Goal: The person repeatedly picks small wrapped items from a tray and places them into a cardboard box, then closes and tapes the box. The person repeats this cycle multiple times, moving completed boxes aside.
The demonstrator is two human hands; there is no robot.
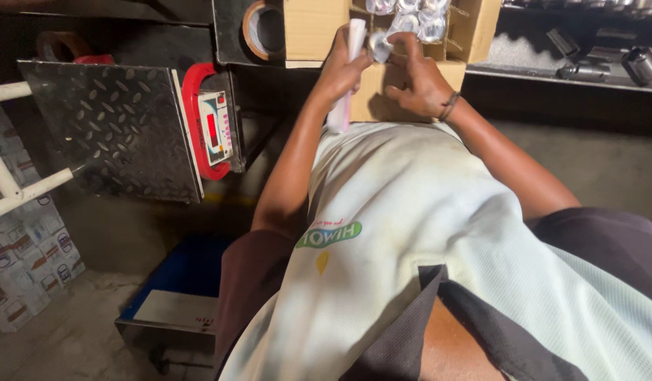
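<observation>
Cardboard box [319, 32] edge beside left grip [340, 70] around white roll [347, 70], right grip [418, 81] pinching wrapped piece [379, 46].

open brown carton [319, 32] top centre | red-framed scale screen [214, 127] left | printed boxes [22, 261] far left

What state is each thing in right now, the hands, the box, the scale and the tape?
Left hand: closed around a white roll.
Right hand: pinching a plastic-wrapped metal part.
Cardboard box: open, wrapped parts inside.
Weighing scale: display lit red, platform bare.
Tape roll: standing on edge.
</observation>
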